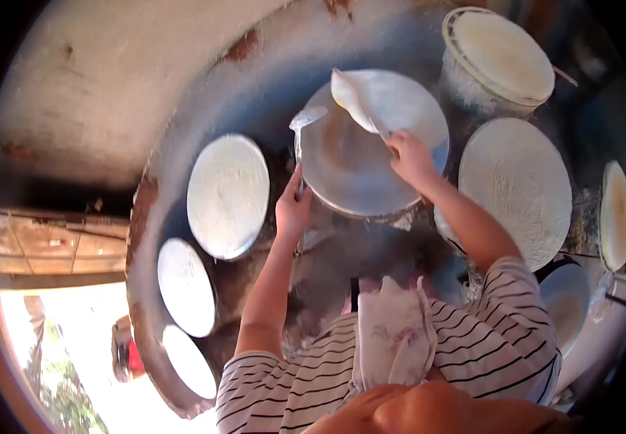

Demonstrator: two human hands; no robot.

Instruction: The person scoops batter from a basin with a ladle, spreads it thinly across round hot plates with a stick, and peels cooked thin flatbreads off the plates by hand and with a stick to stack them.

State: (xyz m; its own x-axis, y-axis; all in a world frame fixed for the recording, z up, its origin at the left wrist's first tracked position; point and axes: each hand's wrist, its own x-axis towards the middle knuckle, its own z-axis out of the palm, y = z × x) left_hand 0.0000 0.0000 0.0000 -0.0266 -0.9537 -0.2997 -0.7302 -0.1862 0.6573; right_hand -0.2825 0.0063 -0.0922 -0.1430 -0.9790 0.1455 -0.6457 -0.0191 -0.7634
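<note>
My left hand (293, 208) is closed round the handle of a long-handled ladle (298, 134), its head coated white and held over the left rim of a round griddle (342, 177). On that griddle lies a thin white flatbread (407, 98), its left edge lifted and folded over. My right hand (411, 159) is closed at the near end of this fold, on what looks like a thin stick (368, 114) running along the lifted edge. The bared griddle surface shows a brownish patch at its middle. My fingers hide the stick's near end.
Round white-covered griddles (227, 195) curve down the left side. Another large white-covered round (515, 192) sits at right, below a batter-smeared bucket (497, 61) with a pale round top. A browned round (617, 215) stands at far right. A curved, soot-marked wall (204, 94) rises beyond.
</note>
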